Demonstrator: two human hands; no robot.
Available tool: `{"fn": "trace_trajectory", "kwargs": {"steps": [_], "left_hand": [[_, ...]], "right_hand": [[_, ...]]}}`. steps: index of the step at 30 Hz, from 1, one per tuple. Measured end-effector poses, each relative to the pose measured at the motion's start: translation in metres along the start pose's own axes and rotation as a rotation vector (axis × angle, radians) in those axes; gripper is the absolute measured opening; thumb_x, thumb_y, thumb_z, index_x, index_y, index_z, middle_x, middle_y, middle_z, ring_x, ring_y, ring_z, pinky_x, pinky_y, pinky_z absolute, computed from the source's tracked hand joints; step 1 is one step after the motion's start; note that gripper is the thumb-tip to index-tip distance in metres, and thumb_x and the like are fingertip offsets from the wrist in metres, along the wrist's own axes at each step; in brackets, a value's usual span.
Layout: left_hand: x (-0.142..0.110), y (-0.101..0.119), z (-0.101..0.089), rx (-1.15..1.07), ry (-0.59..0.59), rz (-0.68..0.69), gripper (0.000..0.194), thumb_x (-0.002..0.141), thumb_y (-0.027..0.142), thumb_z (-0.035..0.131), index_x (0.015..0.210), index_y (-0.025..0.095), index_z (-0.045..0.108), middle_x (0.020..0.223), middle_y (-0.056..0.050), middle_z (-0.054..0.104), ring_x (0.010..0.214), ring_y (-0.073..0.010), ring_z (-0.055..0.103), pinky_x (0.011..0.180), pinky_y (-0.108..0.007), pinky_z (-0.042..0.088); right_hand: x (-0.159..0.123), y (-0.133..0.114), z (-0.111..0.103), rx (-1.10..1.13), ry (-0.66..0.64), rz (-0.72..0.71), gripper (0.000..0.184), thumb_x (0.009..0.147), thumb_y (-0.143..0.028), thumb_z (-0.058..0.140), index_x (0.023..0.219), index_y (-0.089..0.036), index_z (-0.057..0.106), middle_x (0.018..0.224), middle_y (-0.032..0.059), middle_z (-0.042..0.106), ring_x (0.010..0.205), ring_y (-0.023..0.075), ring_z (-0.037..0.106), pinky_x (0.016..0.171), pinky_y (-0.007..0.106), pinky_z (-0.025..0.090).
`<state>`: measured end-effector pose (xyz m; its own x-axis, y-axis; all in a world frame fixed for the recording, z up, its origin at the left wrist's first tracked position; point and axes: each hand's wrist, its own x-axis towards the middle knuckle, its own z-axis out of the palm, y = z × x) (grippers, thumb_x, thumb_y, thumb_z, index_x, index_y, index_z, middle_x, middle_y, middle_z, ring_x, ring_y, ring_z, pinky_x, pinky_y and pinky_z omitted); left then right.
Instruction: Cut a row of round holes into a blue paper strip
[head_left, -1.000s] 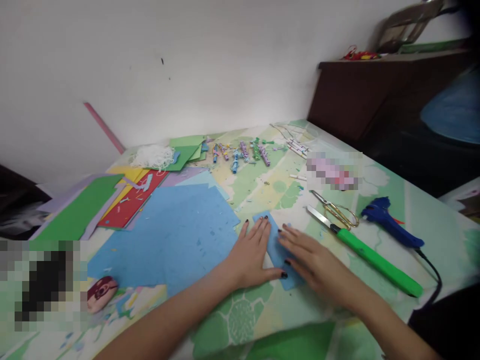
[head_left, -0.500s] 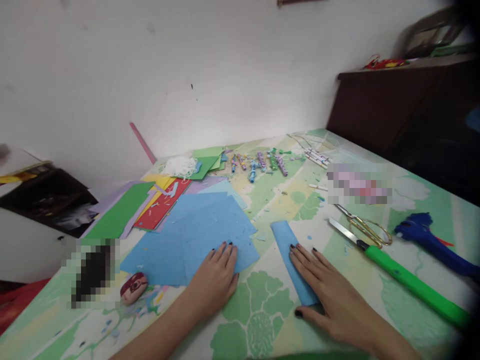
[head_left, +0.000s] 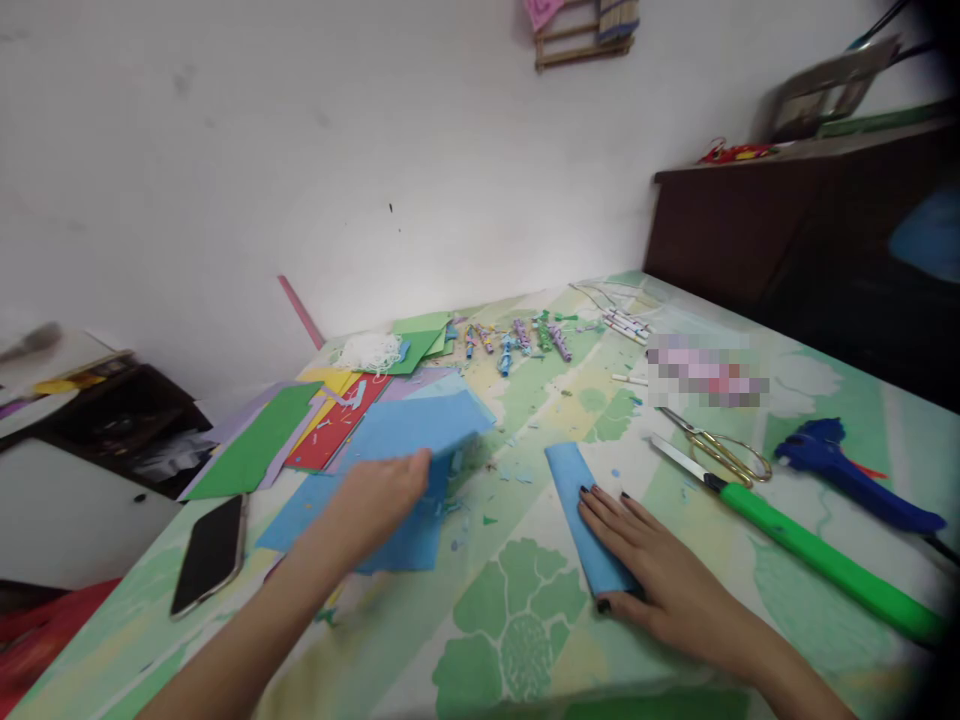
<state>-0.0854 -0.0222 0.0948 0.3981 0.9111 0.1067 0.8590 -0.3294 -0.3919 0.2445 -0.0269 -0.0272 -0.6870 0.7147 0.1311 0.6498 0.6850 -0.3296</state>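
My right hand (head_left: 660,575) lies flat with fingers spread on a narrow folded strip of blue paper (head_left: 581,505) on the table. My left hand (head_left: 375,500) is blurred by motion and grips the edge of a large blue paper sheet (head_left: 420,425), lifting it off the table. More blue paper (head_left: 300,515) lies under it. The table has a green and yellow patterned cover (head_left: 510,620).
A green-handled knife (head_left: 810,555), gold scissors (head_left: 720,455) and a blue glue gun (head_left: 855,480) lie to the right. A black phone (head_left: 210,555) lies at the left. Green, red and yellow sheets (head_left: 300,430), white thread (head_left: 367,352) and small rolled paper pieces (head_left: 517,338) sit further back. Dark cabinet (head_left: 787,230) at right.
My left hand has moved left from lying flat on the big blue sheet and now lifts its edge. My right hand stays on the folded strip.
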Motion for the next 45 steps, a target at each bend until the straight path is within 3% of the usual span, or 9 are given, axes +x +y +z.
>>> {"fn": "trace_trajectory", "kwargs": {"steps": [5,10,16,24,27,30,36,41,45], "left_hand": [[-0.024,0.055,0.024,-0.043,0.083,0.275,0.026,0.084,0.005,0.034,0.097,0.011,0.056,0.096,-0.015,0.068,0.087,-0.0236,0.067,0.063,-0.03,0.055],[-0.048,0.1,0.035,-0.053,0.366,0.501,0.036,0.087,0.007,0.025,0.106,0.004,0.055,0.105,-0.02,0.065,0.098,-0.0262,0.064,0.071,-0.032,0.055],[-0.058,0.125,0.037,0.005,0.302,0.547,0.038,0.084,0.007,0.026,0.105,0.005,0.057,0.103,-0.02,0.066,0.094,-0.0281,0.065,0.061,-0.031,0.054],[-0.062,0.12,0.024,-0.079,0.198,0.649,0.024,0.09,0.022,0.04,0.103,0.011,0.057,0.097,-0.014,0.069,0.087,-0.0251,0.066,0.061,-0.03,0.055],[-0.047,0.112,0.022,-0.296,0.129,0.605,0.037,0.091,0.045,0.039,0.101,0.014,0.057,0.091,-0.011,0.069,0.081,-0.0214,0.067,0.064,-0.031,0.056],[-0.016,0.105,0.028,-0.433,0.152,0.47,0.04,0.095,0.042,0.031,0.11,0.013,0.054,0.107,-0.014,0.065,0.095,-0.0218,0.063,0.075,-0.035,0.055],[0.065,0.108,0.067,-0.552,0.081,0.186,0.082,0.077,0.064,0.05,0.137,0.012,0.031,0.146,-0.019,0.025,0.136,-0.0364,0.016,0.107,-0.056,0.02],[0.087,0.108,0.09,-0.651,0.15,0.087,0.096,0.068,0.064,0.059,0.138,0.008,0.024,0.128,-0.021,0.041,0.121,-0.034,0.038,0.101,-0.052,0.031],[0.073,0.1,0.089,-0.73,0.256,0.065,0.08,0.071,0.053,0.064,0.133,0.016,0.028,0.119,-0.014,0.04,0.114,-0.029,0.039,0.098,-0.049,0.034]], "right_hand": [[0.0,-0.002,-0.001,0.033,0.033,0.006,0.059,0.091,-0.047,0.038,0.142,-0.02,0.028,0.146,0.0092,0.029,0.136,0.0265,0.024,0.11,0.053,0.023],[-0.004,-0.002,0.004,0.019,0.077,-0.011,0.063,0.089,-0.048,0.042,0.143,-0.018,0.028,0.147,0.0094,0.028,0.136,0.0265,0.022,0.111,0.052,0.022],[-0.009,-0.001,0.005,0.077,0.138,0.0,0.072,0.082,-0.046,0.055,0.142,-0.014,0.031,0.144,0.0139,0.033,0.134,0.0281,0.028,0.11,0.05,0.026],[-0.01,-0.003,-0.001,0.066,0.082,0.002,0.069,0.083,-0.048,0.053,0.142,-0.019,0.031,0.147,0.011,0.029,0.137,0.026,0.022,0.111,0.048,0.022],[-0.01,-0.003,0.0,0.073,0.093,0.004,0.068,0.082,-0.047,0.054,0.141,-0.02,0.033,0.146,0.0112,0.03,0.137,0.0263,0.022,0.111,0.048,0.022],[-0.01,-0.003,0.001,0.089,0.108,-0.001,0.068,0.082,-0.047,0.055,0.141,-0.021,0.034,0.147,0.0106,0.029,0.137,0.027,0.022,0.111,0.049,0.022],[-0.009,-0.004,-0.002,0.07,0.062,0.027,0.069,0.082,-0.05,0.054,0.141,-0.021,0.033,0.147,0.01,0.027,0.136,0.0269,0.023,0.111,0.048,0.021],[-0.009,-0.006,-0.004,0.06,0.032,0.046,0.075,0.083,-0.052,0.051,0.144,-0.018,0.024,0.148,0.0079,0.025,0.137,0.0247,0.022,0.113,0.046,0.021],[-0.009,-0.004,-0.002,0.049,0.019,0.091,0.081,0.083,-0.056,0.048,0.145,-0.011,0.021,0.148,0.0087,0.024,0.137,0.0243,0.022,0.113,0.044,0.023]]}}
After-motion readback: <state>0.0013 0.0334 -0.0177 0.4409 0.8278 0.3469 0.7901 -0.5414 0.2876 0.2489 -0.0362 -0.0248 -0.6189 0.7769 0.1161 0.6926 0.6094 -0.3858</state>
